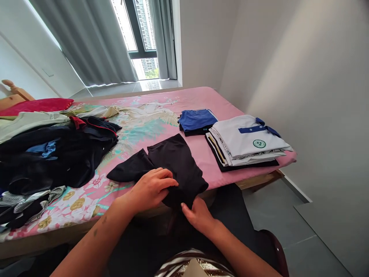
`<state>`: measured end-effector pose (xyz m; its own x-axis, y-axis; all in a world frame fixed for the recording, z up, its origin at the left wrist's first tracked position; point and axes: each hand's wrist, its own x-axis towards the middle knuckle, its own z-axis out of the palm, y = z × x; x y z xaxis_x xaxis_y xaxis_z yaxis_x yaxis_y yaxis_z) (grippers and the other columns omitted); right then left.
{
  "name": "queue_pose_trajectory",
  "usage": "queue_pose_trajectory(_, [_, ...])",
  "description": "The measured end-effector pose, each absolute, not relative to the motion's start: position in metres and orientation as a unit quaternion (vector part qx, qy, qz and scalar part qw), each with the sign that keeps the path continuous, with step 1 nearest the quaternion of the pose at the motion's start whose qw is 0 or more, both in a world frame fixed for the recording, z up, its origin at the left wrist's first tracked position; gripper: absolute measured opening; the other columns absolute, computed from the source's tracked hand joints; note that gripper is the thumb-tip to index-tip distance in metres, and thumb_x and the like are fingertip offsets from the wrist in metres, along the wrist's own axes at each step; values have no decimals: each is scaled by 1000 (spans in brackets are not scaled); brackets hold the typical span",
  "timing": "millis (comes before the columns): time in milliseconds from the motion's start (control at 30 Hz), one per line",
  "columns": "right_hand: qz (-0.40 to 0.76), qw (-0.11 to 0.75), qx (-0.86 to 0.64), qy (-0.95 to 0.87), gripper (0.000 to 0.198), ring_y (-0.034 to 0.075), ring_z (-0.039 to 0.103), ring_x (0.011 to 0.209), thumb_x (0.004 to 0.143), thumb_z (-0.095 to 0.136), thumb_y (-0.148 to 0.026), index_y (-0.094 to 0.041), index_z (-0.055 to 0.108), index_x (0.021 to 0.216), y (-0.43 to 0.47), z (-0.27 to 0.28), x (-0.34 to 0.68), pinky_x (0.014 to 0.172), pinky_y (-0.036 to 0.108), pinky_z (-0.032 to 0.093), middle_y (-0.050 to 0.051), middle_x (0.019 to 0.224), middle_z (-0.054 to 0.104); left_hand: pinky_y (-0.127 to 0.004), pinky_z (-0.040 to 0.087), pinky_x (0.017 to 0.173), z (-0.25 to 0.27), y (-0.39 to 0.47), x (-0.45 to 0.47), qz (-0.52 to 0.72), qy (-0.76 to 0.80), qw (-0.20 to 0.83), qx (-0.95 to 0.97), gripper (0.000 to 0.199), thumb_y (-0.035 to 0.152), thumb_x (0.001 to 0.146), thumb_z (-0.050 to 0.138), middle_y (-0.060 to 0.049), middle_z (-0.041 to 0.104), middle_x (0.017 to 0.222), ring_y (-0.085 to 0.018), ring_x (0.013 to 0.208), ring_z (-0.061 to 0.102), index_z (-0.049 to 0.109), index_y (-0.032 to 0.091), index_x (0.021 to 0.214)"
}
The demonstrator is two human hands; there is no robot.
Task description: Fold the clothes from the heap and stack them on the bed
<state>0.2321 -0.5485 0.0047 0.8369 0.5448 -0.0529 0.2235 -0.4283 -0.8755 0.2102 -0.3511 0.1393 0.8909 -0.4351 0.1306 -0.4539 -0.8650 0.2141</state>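
A pair of black shorts (175, 157) lies at the bed's near edge, its two legs spread apart and its near part hanging over the edge. My left hand (154, 188) rests on the middle of the shorts, its fingers bent and closed on the cloth. Lower down, my right hand (198, 216) grips the near edge of the same shorts, thumb on top and the other fingers hidden underneath.
Right of the shorts stands a folded stack topped by a white polo shirt (245, 140). Behind it lie folded blue shorts (197, 120) on dark cloth. A heap of dark clothes (75, 154) covers the left of the pink flowered bed sheet (144, 132).
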Motion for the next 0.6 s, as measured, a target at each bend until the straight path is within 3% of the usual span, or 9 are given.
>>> queue_pose_trajectory(100, [185,332,-876,-297,32,29,64,91,80,50,-28,-12,60,106,-561,30,242,79,35,45,14,95,67,-43,41,99,155,-360,225,-5,-272,119,955,37,7,68,58,-3,57,124,-25,114,50,72,29,94])
queue_pose_trajectory(167, [182,263,-882,-347,35,27,64,86,78,49,-24,-12,58,110,-568,45,248,74,33,44,14,97,66,-50,33,107,162,-362,229,-39,-303,134,943,34,7,63,62,1,50,137,-31,131,37,74,30,86])
queue_pose_trajectory(367, [141,151,-854,-478,42,25,62,85,73,50,-14,-16,57,114,-579,81,260,68,31,42,14,106,62,-61,13,113,171,-365,227,-95,-347,176,916,37,8,58,67,7,35,149,-36,141,16,75,34,83])
queue_pose_trajectory(500, [119,139,-814,-551,42,24,60,91,73,47,-9,-17,58,113,-580,102,264,71,29,41,12,105,63,-61,11,113,176,-365,224,-109,-360,197,906,36,9,58,69,6,37,148,-37,141,18,76,35,83])
queue_pose_trajectory(600, [134,145,-811,-551,44,22,61,85,74,48,-11,-19,58,116,-582,115,270,71,28,40,10,99,66,-52,23,113,181,-359,221,-123,-338,238,902,31,11,63,69,-1,49,135,-31,129,40,76,32,85])
